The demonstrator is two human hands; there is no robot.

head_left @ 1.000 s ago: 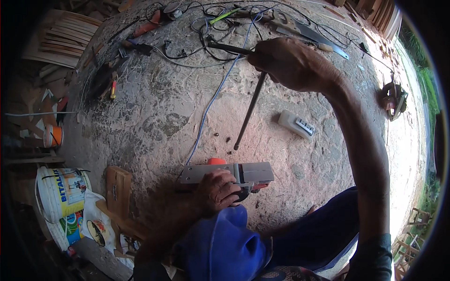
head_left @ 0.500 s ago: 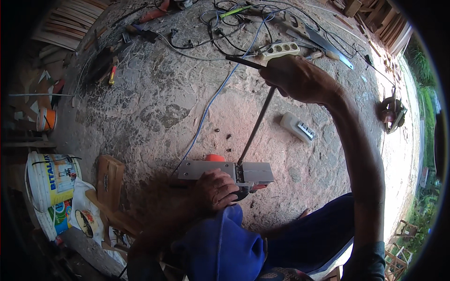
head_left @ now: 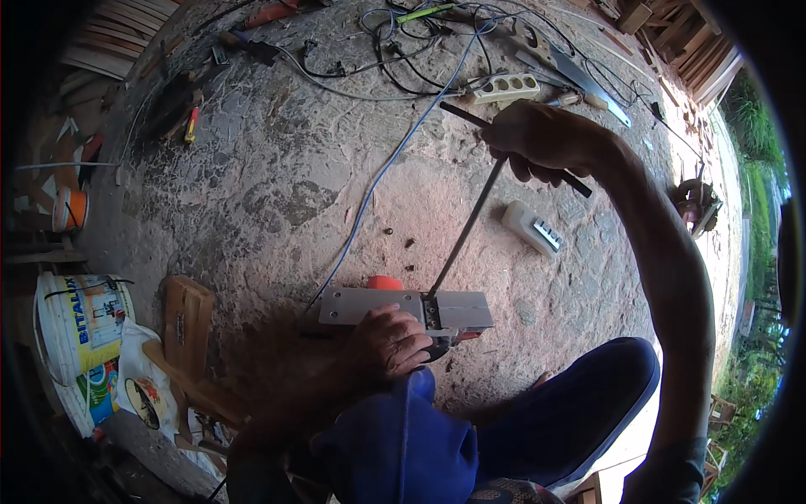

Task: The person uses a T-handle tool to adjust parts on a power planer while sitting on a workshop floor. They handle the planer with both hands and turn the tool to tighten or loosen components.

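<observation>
An electric hand planer [head_left: 460, 310] lies with its flat grey metal sole facing up. My left hand [head_left: 391, 340] is closed over its near side, fingers curled onto the sole. A long T-handle wrench [head_left: 467, 227] slants from the slot across the sole up to my right hand [head_left: 541, 139]. That hand is wrapped around the crossbar, whose two ends stick out past the fingers. The wrench tip meets the planer at the slot; how it seats there is too small to tell. Part of an orange-red piece [head_left: 384, 283] shows behind the planer.
Small dark bits [head_left: 410, 243] lie on the rough floor beyond the planer. A pale plastic case [head_left: 533, 228] sits to the right. Farther off are a power strip [head_left: 504, 87], a handsaw [head_left: 579, 76] and tangled cables. Buckets [head_left: 63, 328] and a wooden block [head_left: 186, 323] stand left.
My right hand has shifted slightly right and turned the crossbar, so its right end now shows below the fingers. My left hand and the planer have stayed nearly still.
</observation>
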